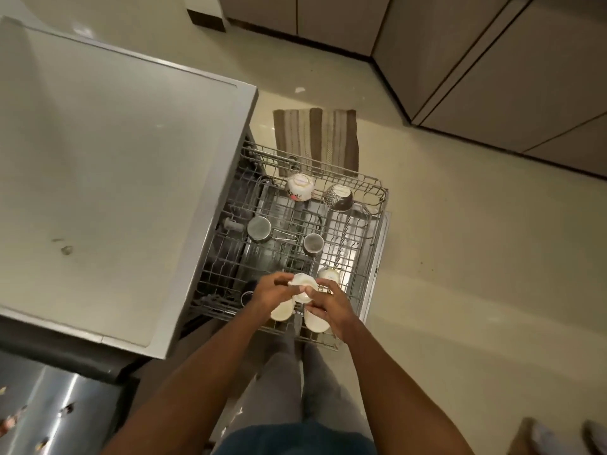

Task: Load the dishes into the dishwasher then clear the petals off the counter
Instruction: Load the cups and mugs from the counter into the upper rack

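Both hands [272,292] [328,302] grip a white cup [303,285] over the rack's [377,244] near edge.

Bare forearms, no sleeves in view, grey trousers [279,382], dark blue top [295,438]

A home kitchen: counter [108,178], dishwasher rack [368,244], cabinets [492,60].

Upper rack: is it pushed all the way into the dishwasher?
No, the rack is pulled out over the floor, with cups standing in it.
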A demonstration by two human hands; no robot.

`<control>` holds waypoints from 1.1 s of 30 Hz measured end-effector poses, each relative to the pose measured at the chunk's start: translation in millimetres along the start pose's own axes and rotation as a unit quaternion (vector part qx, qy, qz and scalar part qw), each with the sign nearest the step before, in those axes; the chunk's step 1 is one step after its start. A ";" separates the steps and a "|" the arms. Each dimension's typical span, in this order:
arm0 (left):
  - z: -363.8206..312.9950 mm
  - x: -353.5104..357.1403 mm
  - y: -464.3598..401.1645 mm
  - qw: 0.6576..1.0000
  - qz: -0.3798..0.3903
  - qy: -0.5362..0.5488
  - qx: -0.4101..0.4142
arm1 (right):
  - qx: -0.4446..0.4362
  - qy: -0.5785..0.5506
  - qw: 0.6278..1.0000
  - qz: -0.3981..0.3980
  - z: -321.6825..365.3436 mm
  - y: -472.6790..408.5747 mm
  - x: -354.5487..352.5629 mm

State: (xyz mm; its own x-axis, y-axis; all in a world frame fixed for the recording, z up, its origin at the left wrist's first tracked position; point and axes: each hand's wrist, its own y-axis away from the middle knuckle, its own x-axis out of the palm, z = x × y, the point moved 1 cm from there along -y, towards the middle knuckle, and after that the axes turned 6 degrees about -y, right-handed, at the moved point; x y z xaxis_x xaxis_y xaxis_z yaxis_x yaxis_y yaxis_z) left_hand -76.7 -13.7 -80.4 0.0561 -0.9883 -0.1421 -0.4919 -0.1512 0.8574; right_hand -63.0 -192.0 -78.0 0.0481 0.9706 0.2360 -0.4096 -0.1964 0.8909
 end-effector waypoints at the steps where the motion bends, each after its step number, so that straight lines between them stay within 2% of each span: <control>1: -0.3 -1.0 -10.4 1.000 0.002 -0.015 0.001 | 0.000 0.009 1.000 -0.008 2.4 -9.9 0.2; 10: -11.9 7.1 -84.8 0.996 0.040 -0.079 0.001 | -0.037 0.146 0.986 -0.066 11.3 -76.2 -9.1; 17: 2.0 18.8 -127.5 0.994 0.048 -0.098 -0.015 | -0.085 0.260 0.955 -0.113 -1.5 -115.8 -12.6; 23: 13.0 18.3 -141.9 0.994 0.041 -0.101 -0.022 | -0.101 0.315 0.934 -0.134 -3.3 -125.4 -2.2; 28: 18.9 20.8 -153.9 0.993 0.030 -0.110 -0.031 | -0.089 0.383 0.905 -0.161 -4.6 -133.2 6.7; 33: 31.6 25.2 -164.4 0.991 0.031 -0.121 -0.040 | -0.027 0.416 0.885 -0.208 -9.1 -146.6 11.5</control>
State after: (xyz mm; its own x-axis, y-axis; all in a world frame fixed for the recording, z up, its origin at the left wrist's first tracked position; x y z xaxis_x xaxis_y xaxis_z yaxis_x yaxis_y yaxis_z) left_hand -21.9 -13.0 -240.6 -0.1877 -0.9628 -0.1943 -0.4174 -0.1009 0.9031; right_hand -10.7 -150.7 -209.4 -0.4728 0.7287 -0.4955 -0.5581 0.1876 0.8083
